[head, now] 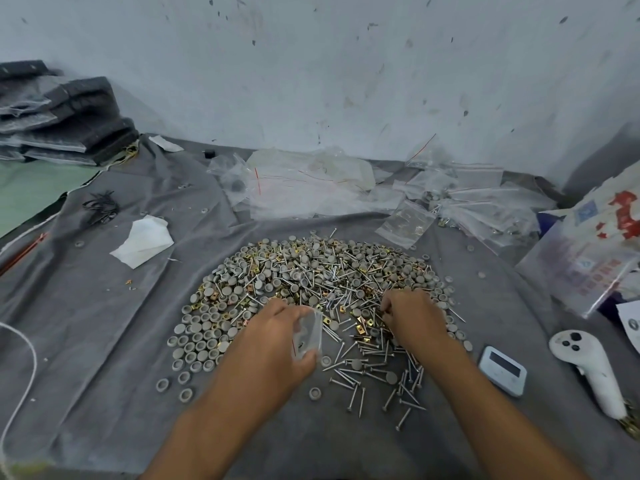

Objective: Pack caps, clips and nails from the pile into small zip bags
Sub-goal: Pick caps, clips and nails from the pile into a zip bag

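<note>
Clear zip bag (307,336) pinched in left hand (277,336) fingers (306,358).

pile (311,282) ahead, bare cloth (104,341) left, controller (588,368) right

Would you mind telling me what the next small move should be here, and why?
Probably carry what the right hand is pinching from the pile into the small zip bag that the left hand holds beside it; the pinched pieces are hidden by its curled fingers.
</note>
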